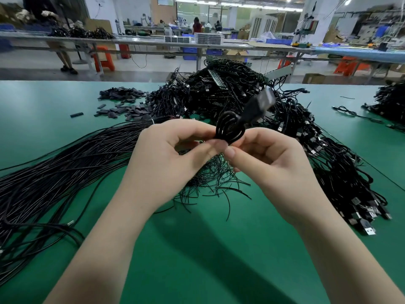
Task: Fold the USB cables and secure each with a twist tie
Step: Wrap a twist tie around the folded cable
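My grip is two-handed: left hand (173, 150) and right hand (265, 159) pinch the coiled USB cable (229, 129) between fingertips, its blurred plug end (262, 103) pointing up and away, right hand nearer; possibly a tie there. Below, loose twist ties (210, 183) on the green worktop (197, 238), a factory hall behind

We hold one coiled USB cable (229, 130), pinched by left hand (173, 154) and right hand (266, 159). Our green table (197, 249) bears loose twist ties (210, 183).
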Demonstrator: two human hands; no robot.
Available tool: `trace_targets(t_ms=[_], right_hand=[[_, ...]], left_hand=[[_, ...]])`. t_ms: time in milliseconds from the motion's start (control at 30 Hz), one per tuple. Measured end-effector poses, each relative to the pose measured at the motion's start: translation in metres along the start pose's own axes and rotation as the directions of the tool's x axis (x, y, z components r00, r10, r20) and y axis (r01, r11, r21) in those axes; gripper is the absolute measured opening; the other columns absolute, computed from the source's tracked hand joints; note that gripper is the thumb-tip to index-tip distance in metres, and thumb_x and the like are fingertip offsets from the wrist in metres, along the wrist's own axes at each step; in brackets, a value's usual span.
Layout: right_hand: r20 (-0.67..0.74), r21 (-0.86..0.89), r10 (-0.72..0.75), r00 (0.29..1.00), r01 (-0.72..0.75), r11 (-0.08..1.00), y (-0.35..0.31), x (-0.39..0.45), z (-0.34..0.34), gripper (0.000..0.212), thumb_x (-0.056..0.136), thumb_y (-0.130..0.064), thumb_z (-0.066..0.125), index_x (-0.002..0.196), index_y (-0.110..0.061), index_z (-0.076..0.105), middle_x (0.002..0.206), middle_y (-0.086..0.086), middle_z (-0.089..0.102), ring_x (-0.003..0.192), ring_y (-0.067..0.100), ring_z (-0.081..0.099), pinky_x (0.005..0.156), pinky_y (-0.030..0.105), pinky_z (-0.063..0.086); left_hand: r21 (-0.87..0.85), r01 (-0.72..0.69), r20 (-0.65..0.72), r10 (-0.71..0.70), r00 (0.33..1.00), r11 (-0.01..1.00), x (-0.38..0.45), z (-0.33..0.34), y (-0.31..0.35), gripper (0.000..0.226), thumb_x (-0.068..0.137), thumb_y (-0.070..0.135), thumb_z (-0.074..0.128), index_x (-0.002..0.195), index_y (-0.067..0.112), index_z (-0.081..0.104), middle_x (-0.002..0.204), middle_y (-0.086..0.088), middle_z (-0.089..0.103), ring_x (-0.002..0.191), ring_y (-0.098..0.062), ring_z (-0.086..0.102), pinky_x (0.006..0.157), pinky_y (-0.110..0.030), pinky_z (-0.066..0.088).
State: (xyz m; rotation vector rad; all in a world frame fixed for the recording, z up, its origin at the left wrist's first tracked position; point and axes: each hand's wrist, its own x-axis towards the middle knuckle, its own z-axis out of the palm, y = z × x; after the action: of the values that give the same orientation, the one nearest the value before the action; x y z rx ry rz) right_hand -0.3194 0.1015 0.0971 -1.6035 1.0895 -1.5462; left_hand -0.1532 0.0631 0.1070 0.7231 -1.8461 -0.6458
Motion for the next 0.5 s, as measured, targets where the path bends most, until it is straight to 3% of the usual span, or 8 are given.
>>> trace_targets(t_ms=[100,200,267,333,400,433,467,500], right_hand=[[0.001,-0.063,-0.08,0.997,0.08,0.995,0.0004,0.0002,-0.0009,0.005,0.08,-0.015,0.07,0.08,-0.011,0.067,0.069,-0.005,0.066,0.062,0.008,0.056,0.059,0.02,0.044],[-0.008,-0.168,-0.143,0.99,0.139,0.976,0.0013,-0.0001,-0.001,0.004,0.082,-0.011,0.07,0.079,-0.012,0.067,0.067,-0.008,0.065,0.059,0.003,0.054,0.058,0.014,0.041],[0.01,-0.279,-0.211,0.977,0.206,0.938,0.0012,0.0,-0.0024,0.004,0.083,-0.009,0.07,0.08,-0.011,0.068,0.07,-0.01,0.065,0.062,0.004,0.057,0.061,0.015,0.043],[0.078,-0.495,-0.39,0.917,0.375,0.783,0.0017,0.0005,-0.0048,0.006,0.083,-0.003,0.071,0.083,-0.01,0.07,0.076,-0.008,0.066,0.07,0.007,0.06,0.069,0.018,0.047],[0.208,-0.681,-0.59,0.78,0.548,0.485,0.0042,0.0014,-0.0062,0.01,0.083,0.005,0.068,0.087,-0.003,0.072,0.082,0.002,0.068,0.076,0.019,0.061,0.076,0.023,0.048],[0.261,-0.724,-0.649,0.714,0.59,0.358,0.0062,0.0018,-0.006,0.013,0.083,0.01,0.066,0.089,0.0,0.072,0.083,0.008,0.067,0.077,0.026,0.061,0.078,0.027,0.048],[0.288,-0.739,-0.675,0.679,0.606,0.295,0.008,0.0021,-0.0051,0.015,0.083,0.013,0.065,0.09,0.002,0.072,0.084,0.012,0.067,0.077,0.031,0.061,0.079,0.029,0.047],[0.285,-0.738,-0.673,0.682,0.604,0.301,0.0091,0.0029,-0.0046,0.015,0.082,0.013,0.064,0.09,0.003,0.072,0.085,0.013,0.066,0.077,0.032,0.061,0.079,0.029,0.046]], left_hand=[[-0.067,0.084,-0.036,-0.087,0.996,0.994,-0.0009,0.0052,0.0017,0.004,0.079,0.031,0.073,0.081,0.033,0.071,0.071,0.023,0.069,0.065,0.006,0.063,0.062,-0.009,0.046],[-0.082,0.172,-0.032,-0.175,0.984,0.982,-0.0011,0.0064,0.0005,0.013,0.077,0.039,0.07,0.077,0.026,0.071,0.063,0.014,0.065,0.058,-0.003,0.058,0.058,-0.026,0.053],[-0.099,0.231,0.006,-0.231,0.973,0.968,-0.0003,0.0055,-0.0009,0.02,0.076,0.041,0.068,0.076,0.021,0.072,0.064,-0.003,0.064,0.059,-0.01,0.055,0.055,-0.032,0.051],[-0.173,0.333,0.085,-0.323,0.943,0.927,-0.0005,0.0033,-0.0029,0.02,0.075,0.04,0.07,0.076,0.02,0.074,0.07,-0.019,0.061,0.06,-0.012,0.054,0.054,-0.024,0.048],[-0.297,0.464,0.184,-0.427,0.885,0.834,-0.0007,0.0017,-0.0022,0.018,0.072,0.034,0.079,0.085,0.022,0.075,0.069,-0.007,0.065,0.057,-0.009,0.057,0.05,-0.019,0.047],[-0.352,0.52,0.226,-0.468,0.854,0.778,-0.0006,0.0017,-0.0015,0.03,0.069,0.031,0.082,0.096,0.021,0.074,0.069,-0.001,0.067,0.054,-0.008,0.058,0.047,-0.018,0.046],[-0.395,0.56,0.253,-0.5,0.828,0.728,-0.0004,0.0022,-0.0004,0.047,0.066,0.027,0.082,0.11,0.021,0.069,0.067,0.0,0.068,0.051,-0.009,0.058,0.044,-0.018,0.044],[-0.428,0.578,0.256,-0.521,0.815,0.695,-0.0002,0.003,0.0008,0.059,0.065,0.027,0.08,0.121,0.019,0.062,0.066,0.0,0.069,0.05,-0.01,0.058,0.042,-0.018,0.044]])
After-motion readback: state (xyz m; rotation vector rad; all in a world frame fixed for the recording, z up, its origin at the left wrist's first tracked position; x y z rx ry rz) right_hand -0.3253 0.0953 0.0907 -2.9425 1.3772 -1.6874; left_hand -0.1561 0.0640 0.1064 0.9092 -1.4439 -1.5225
